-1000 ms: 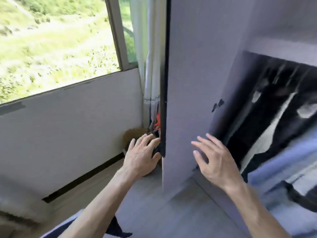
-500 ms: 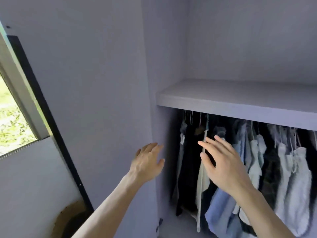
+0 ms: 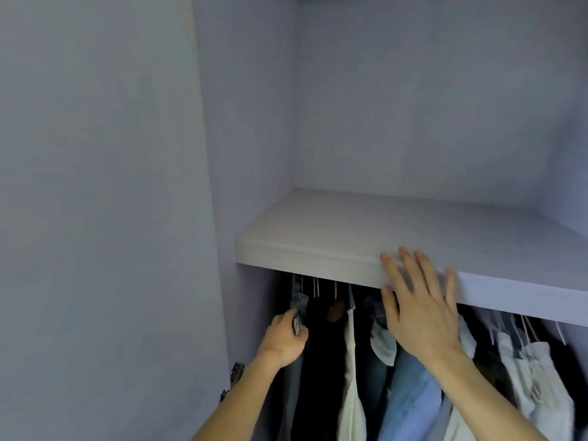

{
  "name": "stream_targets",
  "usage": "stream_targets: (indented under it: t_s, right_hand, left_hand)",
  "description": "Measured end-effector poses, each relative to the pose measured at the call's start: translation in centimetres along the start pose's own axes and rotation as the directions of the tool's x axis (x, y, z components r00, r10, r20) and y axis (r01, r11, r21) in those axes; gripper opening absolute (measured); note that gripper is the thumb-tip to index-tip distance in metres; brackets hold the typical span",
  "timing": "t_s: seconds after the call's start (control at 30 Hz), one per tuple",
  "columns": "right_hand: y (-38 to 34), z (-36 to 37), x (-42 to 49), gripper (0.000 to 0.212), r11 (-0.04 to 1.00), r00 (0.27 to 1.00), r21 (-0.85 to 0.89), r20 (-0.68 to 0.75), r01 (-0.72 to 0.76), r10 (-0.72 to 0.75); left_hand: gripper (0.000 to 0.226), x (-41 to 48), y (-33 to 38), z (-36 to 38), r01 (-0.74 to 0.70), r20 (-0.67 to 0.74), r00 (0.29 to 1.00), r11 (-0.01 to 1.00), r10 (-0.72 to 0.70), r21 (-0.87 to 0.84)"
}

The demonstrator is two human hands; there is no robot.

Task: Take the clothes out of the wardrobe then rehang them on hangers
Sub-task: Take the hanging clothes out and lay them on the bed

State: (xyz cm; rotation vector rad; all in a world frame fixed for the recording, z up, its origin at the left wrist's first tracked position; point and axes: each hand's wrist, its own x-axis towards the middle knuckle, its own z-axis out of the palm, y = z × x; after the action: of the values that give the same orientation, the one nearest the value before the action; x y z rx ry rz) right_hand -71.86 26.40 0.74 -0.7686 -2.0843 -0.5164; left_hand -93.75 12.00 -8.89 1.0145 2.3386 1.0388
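Note:
The wardrobe stands open, with a pale grey shelf (image 3: 318,240) across it. Beneath the shelf several garments hang on hangers: dark ones at the left, a cream one (image 3: 351,377), light blue shirts (image 3: 410,399) and white ones (image 3: 534,377) to the right. My left hand (image 3: 283,340) reaches into the left end of the row and grips the leftmost grey-blue garment (image 3: 299,305) near its top. My right hand (image 3: 420,307) is raised in front of the shelf edge and the clothes, fingers straight and spread, holding nothing. The rail is hidden behind the shelf.
The open wardrobe door (image 3: 105,218) fills the left side, its hinge (image 3: 235,374) low beside my left forearm. The compartment above the shelf holds nothing that I can see.
The view has swung from the window and door edge up into the wardrobe. My left hand left the door and took hold of the leftmost garment; my right hand rose to the shelf edge.

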Motion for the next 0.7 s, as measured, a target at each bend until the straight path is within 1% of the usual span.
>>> stream_targets:
  t_s: [0.1,0.2,0.27,0.4,0.5,0.57,0.63,0.7]
  right_hand:
    - [0.5,2.3,0.0,0.055,1.000,0.994,-0.012,-0.110,0.000,-0.001]
    - [0.6,4.1,0.2,0.055,1.000,0.978,-0.021,-0.207,-0.008,0.004]
    - [0.6,5.0,0.4,0.057,0.999,0.964,-0.046,-0.266,0.000,-0.012]
    - [0.7,6.4,0.7,0.060,0.995,0.933,-0.102,-0.356,0.017,-0.053]
    - [0.8,7.0,0.8,0.061,0.991,0.912,-0.128,-0.404,0.024,-0.075]
    - [0.8,7.1,0.7,0.062,0.992,0.910,-0.126,-0.408,0.022,-0.072]
    - [0.8,7.1,0.6,0.063,0.993,0.913,-0.119,-0.402,0.017,-0.063]
    - [0.8,7.0,0.7,0.063,0.993,0.915,-0.114,-0.399,0.015,-0.059]
  left_hand:
    - [0.068,3.5,0.4,1.6,0.047,-0.049,0.997,0.990,-0.054,-0.135]
    - [0.070,6.4,1.3,2.8,0.076,-0.120,0.988,0.979,-0.100,-0.188]
    - [0.069,8.1,1.6,3.2,0.087,-0.139,0.983,0.974,-0.118,-0.208]
    - [0.065,10.4,1.1,3.4,0.092,-0.136,0.984,0.984,-0.113,-0.155]
    - [0.060,10.9,1.3,3.1,0.068,-0.085,0.993,0.989,-0.080,-0.133]
    - [0.056,11.2,1.5,2.7,0.056,-0.058,0.996,0.994,-0.061,-0.091]
    - [0.049,11.6,1.5,2.4,0.074,-0.075,0.994,0.996,-0.077,-0.042]
    - [0.039,11.8,1.3,2.4,0.115,-0.132,0.984,0.992,-0.122,-0.059]
